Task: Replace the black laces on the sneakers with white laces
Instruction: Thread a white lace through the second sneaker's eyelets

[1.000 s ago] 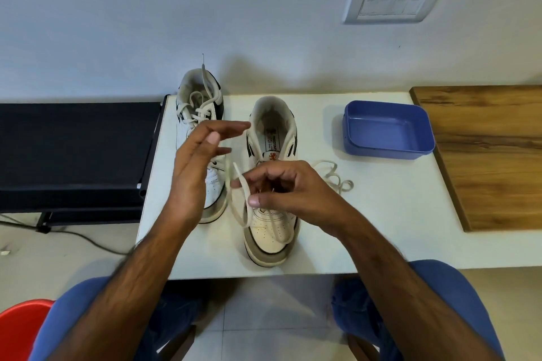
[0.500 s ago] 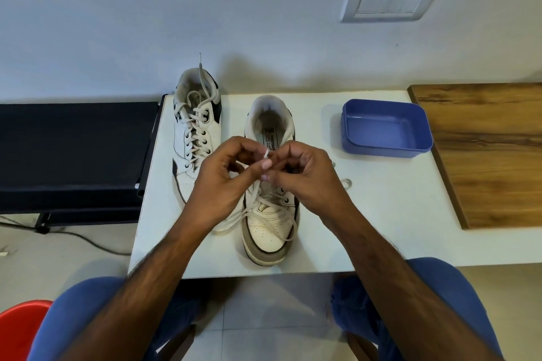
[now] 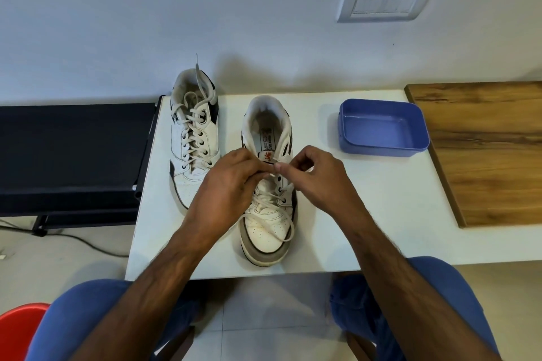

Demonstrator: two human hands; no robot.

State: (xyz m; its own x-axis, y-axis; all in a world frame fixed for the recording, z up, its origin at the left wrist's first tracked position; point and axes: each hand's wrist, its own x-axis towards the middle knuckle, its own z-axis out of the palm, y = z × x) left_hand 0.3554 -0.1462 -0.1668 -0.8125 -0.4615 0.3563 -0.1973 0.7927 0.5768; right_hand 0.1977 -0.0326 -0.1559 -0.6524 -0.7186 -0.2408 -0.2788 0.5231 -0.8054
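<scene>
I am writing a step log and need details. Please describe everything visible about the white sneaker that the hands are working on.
The white leather-like sneaker with grey toe edge and dark sole stands upright on the white table, toe toward the person. A white lace crosses its lower eyelets; the upper eyelets are unlaced. The tongue shows an orange logo. The left hand and right hand pinch the lace above it.

Two white sneakers stand side by side, toes toward the near edge.

The left sneaker (image 3: 195,141) sits farther back and is fully threaded with a white lace (image 3: 192,126), one end sticking up past its collar. The right sneaker (image 3: 268,214) is nearer, with grey toe trim and dark side accents. Its white lace (image 3: 271,208) crosses only the lower eyelets, and a loose loop droops over the toe.
</scene>
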